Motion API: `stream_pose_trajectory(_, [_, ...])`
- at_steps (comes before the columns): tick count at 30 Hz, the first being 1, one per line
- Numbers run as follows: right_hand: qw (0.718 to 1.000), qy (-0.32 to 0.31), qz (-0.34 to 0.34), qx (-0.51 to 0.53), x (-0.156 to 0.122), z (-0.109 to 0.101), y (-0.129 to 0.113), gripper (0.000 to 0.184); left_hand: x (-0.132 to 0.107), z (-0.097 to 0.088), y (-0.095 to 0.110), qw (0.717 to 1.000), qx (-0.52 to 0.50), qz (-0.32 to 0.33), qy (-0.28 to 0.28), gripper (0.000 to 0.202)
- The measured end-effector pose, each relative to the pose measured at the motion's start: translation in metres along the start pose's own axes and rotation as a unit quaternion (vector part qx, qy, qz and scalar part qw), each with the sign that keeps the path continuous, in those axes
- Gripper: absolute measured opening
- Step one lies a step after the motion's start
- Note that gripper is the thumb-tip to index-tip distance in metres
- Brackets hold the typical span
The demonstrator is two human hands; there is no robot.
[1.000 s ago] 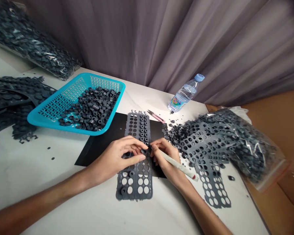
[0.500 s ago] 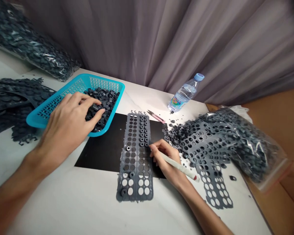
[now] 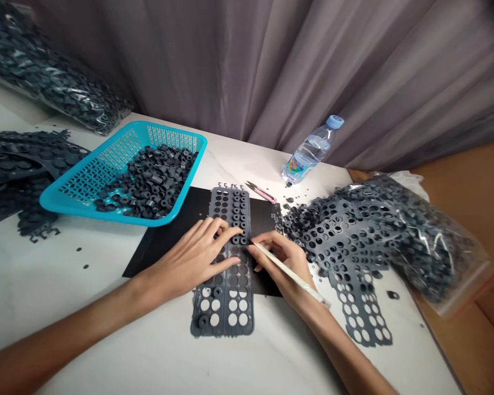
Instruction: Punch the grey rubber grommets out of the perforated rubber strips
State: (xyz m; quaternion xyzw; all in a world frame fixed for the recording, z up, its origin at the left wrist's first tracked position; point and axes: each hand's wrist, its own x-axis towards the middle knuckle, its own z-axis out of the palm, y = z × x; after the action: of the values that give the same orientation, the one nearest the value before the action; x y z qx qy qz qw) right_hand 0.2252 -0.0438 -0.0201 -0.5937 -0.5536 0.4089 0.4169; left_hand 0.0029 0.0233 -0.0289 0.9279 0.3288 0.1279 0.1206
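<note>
Left hand (image 3: 189, 253): back from basket (image 3: 152, 221), we're spreading empty-looking fingers over strip (image 3: 225, 297).
Right hand (image 3: 286, 260): we're gripping 1 pale stick (image 3: 290, 274).
Strip: we're working 2-handed again.

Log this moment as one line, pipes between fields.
left hand: over perforated sheet, thumb and index finger apart | right hand: holding pale pen-like tool near sheet's edge | blue basket: loose dark pieces inside

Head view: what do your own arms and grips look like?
The left grip and right grip are ungloved hands with slim fingers; no rings show. The left arm and right arm are bare as far as they show: no sleeves, watch or bracelet.
</note>
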Motion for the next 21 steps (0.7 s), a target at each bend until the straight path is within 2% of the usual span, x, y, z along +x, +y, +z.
stream_pose_trajectory(6, [0.999, -0.007, -0.022, -0.04, -0.004, 0.001, -0.003, 0.017, -0.005, -0.005, -0.002, 1.0, -0.014, 0.008, -0.016, 0.048])
stream_pose_trajectory(11, [1.0, 0.007, 0.017, 0.023, -0.004, 0.004, 0.007, 0.017, -0.008, -0.013, -0.001, 0.996, -0.055, -0.004, -0.067, 0.043])
stream_pose_trajectory(16, [0.999, -0.042, 0.031, 0.018, -0.005, 0.004, 0.005, 0.006, -0.01, -0.02, -0.002, 0.992, -0.081, -0.012, -0.101, 0.042])
stream_pose_trajectory(21, [0.996, -0.075, 0.043, 0.014, -0.004, 0.001, 0.005, 0.004, -0.011, -0.023, -0.003, 0.99, -0.084, -0.019, -0.107, 0.043])
